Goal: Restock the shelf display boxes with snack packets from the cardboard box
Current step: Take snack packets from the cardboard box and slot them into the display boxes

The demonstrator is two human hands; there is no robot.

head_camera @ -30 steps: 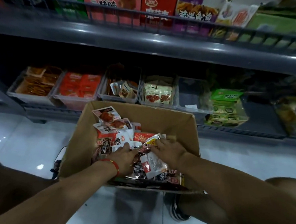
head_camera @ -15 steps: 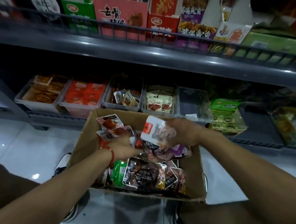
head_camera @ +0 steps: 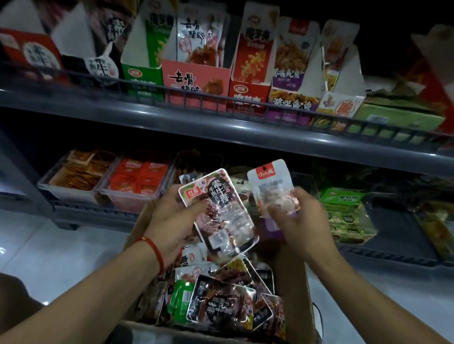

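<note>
Dark maroon packet (head_camera: 221, 214), white packet (head_camera: 272, 187), red wrist string (head_camera: 154, 248), brown cardboard box (head_camera: 291, 292).

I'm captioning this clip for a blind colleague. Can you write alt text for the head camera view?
A person's left hand holds a dark snack packet and the right hand a white packet, both lifted above an open cardboard box full of mixed packets. Behind them, a shelf holds upright display boxes, with clear tubs of snacks on the level below.

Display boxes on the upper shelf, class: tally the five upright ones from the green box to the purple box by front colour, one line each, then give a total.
Green display box: 1
Pink display box: 1
Red display box: 1
Purple display box: 1
Total: 4, not five.
</note>
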